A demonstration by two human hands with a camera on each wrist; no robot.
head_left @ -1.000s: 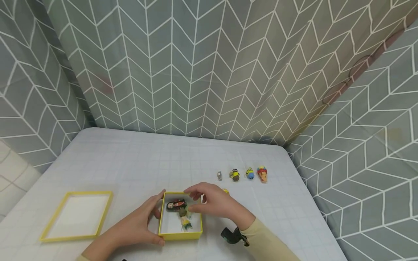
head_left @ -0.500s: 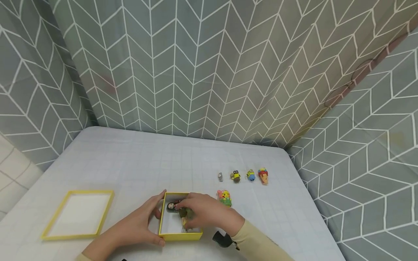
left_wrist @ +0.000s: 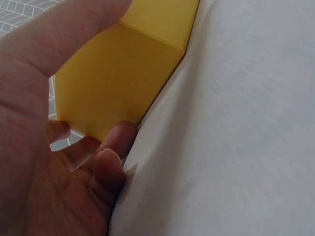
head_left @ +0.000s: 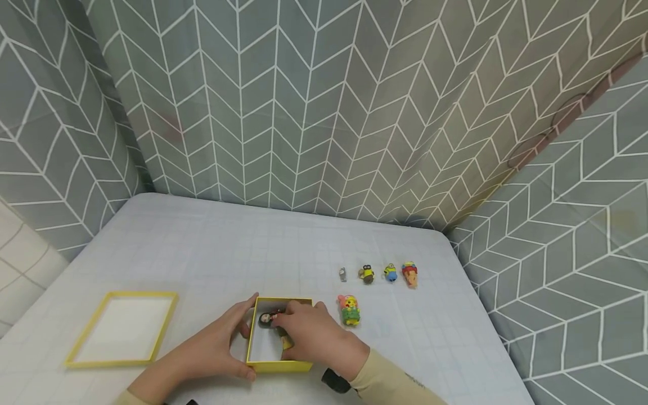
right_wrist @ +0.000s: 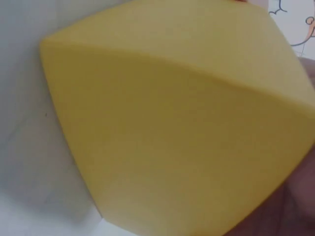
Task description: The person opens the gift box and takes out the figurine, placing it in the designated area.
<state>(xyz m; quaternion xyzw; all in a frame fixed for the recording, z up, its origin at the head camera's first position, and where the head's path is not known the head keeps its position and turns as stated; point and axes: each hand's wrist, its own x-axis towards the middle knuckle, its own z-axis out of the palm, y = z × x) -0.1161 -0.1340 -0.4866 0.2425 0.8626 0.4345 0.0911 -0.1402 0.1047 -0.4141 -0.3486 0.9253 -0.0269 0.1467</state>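
Observation:
My left hand (head_left: 217,337) grips the left side of a yellow open box (head_left: 280,367), thumb at the front corner and fingers at the back. In the left wrist view, the hand's fingers (left_wrist: 115,152) lie close to the cloth beside the box's yellow wall (left_wrist: 108,78). My right hand (head_left: 319,337) reaches down into the box from the right. Beneath its fingers lie a dark-haired figurine (head_left: 265,319) and a figurine in yellow (head_left: 286,341), both partly hidden; I cannot tell whether the hand grips either. The right wrist view is mostly filled by the yellow box (right_wrist: 172,132).
A pink, yellow and green figurine (head_left: 349,309) lies right of the box. Behind it stand a small grey figure (head_left: 342,274), two minion figures (head_left: 367,274) and a red-and-orange figure (head_left: 410,274) in a row. A yellow-rimmed lid (head_left: 164,329) lies at left on the white cloth.
My right hand has moved left from the box's right edge, down over the figurines inside, uncovering the pink, yellow and green figurine. The left hand has stayed on the box.

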